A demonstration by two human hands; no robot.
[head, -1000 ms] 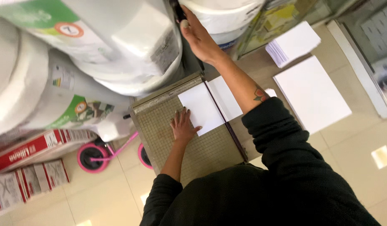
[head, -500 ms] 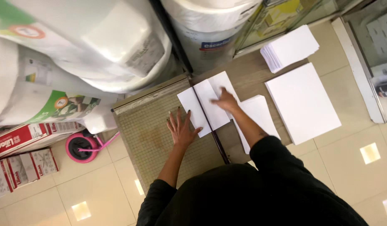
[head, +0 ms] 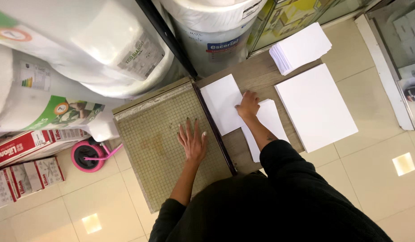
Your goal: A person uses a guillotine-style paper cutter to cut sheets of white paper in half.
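Moved since half a second ago: right hand [head: 247,105] slid off the cutter with the cut sheet [head: 221,104], now past the blade arm [head: 215,130] on the bare bench [head: 261,74]. Left hand [head: 192,142] stayed flat on the cutter board [head: 158,148], fingers spread wide, holding nothing. Right hand pressing down on the right edge of that small white sheet, fingers bent, not gripping around it. Lying partly over another cut sheet [head: 268,127] nearer the body. Light and thin, probably; bends easily, slides fast on wood, creases if pinched hard. Best taken by an edge or pushed flat with the fingertips. Big paper stack [head: 316,107] near the bench's right edge, small paper stack [head: 301,47] at its far corner.
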